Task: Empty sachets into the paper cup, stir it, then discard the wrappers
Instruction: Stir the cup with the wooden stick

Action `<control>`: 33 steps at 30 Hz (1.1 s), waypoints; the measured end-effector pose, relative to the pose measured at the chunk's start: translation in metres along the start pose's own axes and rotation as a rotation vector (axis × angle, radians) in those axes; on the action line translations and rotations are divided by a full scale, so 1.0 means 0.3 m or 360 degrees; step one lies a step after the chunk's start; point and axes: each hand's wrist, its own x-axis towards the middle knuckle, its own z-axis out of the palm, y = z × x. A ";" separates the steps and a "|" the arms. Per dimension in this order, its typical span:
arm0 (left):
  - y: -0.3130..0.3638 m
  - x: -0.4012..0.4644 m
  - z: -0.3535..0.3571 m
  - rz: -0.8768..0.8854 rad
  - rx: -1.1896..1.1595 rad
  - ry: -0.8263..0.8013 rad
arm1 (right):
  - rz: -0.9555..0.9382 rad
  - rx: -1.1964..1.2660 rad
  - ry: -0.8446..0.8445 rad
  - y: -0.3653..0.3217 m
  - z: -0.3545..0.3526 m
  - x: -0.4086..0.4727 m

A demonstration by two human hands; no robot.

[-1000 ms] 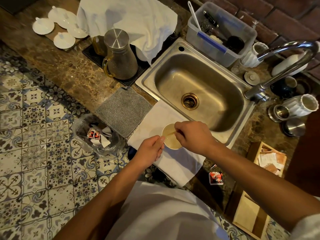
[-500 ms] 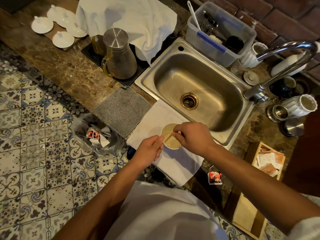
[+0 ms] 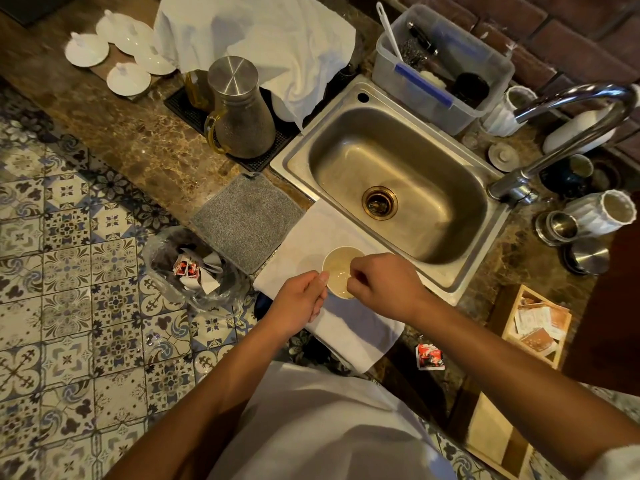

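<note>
Stirring carries the right hand (image 3: pixel 384 285) nearer across the white round paper cup (image 3: pixel 341 277) beside the sink, fingers pinched presumably on a hidden stirrer, while the left hand (image 3: pixel 299 301) grasps the cup's side, steadying it.

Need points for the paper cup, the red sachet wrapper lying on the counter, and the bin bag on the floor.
paper cup (image 3: pixel 341 263): head view, on the far inner wall above the liquid.
red sachet wrapper (image 3: pixel 429 356): head view, on the middle of its printed face.
bin bag (image 3: pixel 162 258): head view, on the clear plastic at its left side.
</note>
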 end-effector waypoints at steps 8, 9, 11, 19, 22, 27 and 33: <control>-0.002 -0.001 -0.005 -0.0018 0.0025 -0.0011 | -0.0041 -0.0241 0.0297 0.030 0.003 0.024; -0.001 -0.002 -0.006 -0.0018 0.0024 -0.0014 | -0.0025 -0.0258 0.0303 0.031 0.000 0.023; -0.001 -0.003 -0.007 -0.0007 0.0025 -0.0014 | -0.0001 -0.0308 0.0286 0.027 -0.007 0.017; -0.002 -0.002 -0.004 0.0009 0.0034 -0.0007 | -0.0043 -0.0208 0.0064 -0.009 -0.005 -0.010; 0.000 -0.004 -0.002 0.0007 0.0027 0.0002 | -0.0094 -0.0211 0.0122 -0.013 0.003 -0.002; -0.001 -0.007 -0.004 0.0005 0.0034 -0.0004 | -0.0042 -0.0322 0.0289 0.005 0.000 0.010; 0.000 -0.005 -0.005 0.0002 0.0034 -0.0009 | 0.0007 -0.0324 0.0269 0.008 -0.025 -0.012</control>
